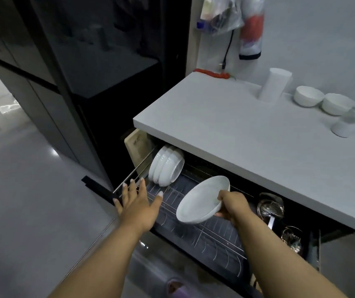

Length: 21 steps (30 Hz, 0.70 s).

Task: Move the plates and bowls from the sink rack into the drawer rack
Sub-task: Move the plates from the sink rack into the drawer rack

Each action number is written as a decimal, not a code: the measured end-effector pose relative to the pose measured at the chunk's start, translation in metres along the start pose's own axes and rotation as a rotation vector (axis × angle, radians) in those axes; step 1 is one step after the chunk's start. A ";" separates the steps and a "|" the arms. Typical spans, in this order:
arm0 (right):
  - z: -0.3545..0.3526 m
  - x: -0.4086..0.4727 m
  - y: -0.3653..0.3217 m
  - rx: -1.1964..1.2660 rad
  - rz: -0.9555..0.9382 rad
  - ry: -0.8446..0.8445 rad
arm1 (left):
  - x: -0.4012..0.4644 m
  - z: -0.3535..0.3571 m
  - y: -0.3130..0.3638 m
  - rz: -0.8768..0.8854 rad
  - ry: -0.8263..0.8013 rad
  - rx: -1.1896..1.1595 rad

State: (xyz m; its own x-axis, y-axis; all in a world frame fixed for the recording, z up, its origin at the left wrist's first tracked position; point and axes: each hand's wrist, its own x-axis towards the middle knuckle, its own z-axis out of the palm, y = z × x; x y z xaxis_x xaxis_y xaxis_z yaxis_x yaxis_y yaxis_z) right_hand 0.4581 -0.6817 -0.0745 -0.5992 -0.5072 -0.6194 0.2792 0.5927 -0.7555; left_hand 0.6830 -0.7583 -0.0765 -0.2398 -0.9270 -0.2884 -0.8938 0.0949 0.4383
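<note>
The right hand (231, 206) grips a wide, shallow white ceramic bowl (202, 200) by its near right rim, thumb over the edge, holding it tilted above the middle of the pulled-out wire drawer rack (211, 235), not yet seated in any slot. The left hand (136, 203) is spread flat with fingers straight, holding nothing, over the rack's left front rail. At the far left end a row of white stacked bowls (167, 166) already stands on edge, so this looks like the placing step of one more piece, with the task partly done; the sink rack is out of view. The next move, I'd judge, calls for turning the bowl more upright and lowering it between the thin wire prongs just right of that row. There is plenty of open rack to the right and near side, but the pale grey countertop (236, 130) overhangs the far part of the drawer, so the bowl's far rim has little headroom there. Metal ladles and utensils (271, 209) lie in the right compartment, apart from the bowl
</note>
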 end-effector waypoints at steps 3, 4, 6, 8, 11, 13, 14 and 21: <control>0.027 0.029 -0.007 -0.074 0.001 -0.025 | 0.023 0.006 -0.005 -0.002 0.018 0.051; 0.036 0.038 -0.010 -0.100 0.003 -0.029 | 0.031 0.008 -0.008 -0.004 0.025 0.070; 0.052 0.057 -0.014 -0.149 0.002 -0.032 | 0.047 0.013 -0.014 -0.013 0.036 0.101; 0.067 0.078 -0.018 -0.191 -0.004 -0.031 | 0.060 0.019 -0.019 -0.006 0.062 0.129; 0.086 0.105 -0.022 -0.246 -0.005 -0.016 | 0.074 0.029 -0.023 0.031 0.124 0.180; 0.096 0.117 -0.025 -0.271 0.000 -0.002 | 0.080 0.034 -0.024 0.063 0.156 0.246; 0.101 0.121 -0.029 -0.281 0.010 0.007 | 0.082 0.037 -0.024 0.081 0.172 0.261; 0.135 0.161 -0.036 -0.495 -0.074 0.069 | 0.087 0.047 -0.030 0.092 0.185 0.292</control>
State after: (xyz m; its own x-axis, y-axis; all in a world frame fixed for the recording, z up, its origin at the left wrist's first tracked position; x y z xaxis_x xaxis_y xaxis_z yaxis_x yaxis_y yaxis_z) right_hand 0.4524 -0.8689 -0.1763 -0.6569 -0.5267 -0.5395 -0.1454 0.7906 -0.5948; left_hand 0.6709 -0.8250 -0.1547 -0.2756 -0.9572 -0.0881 -0.9486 0.2560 0.1862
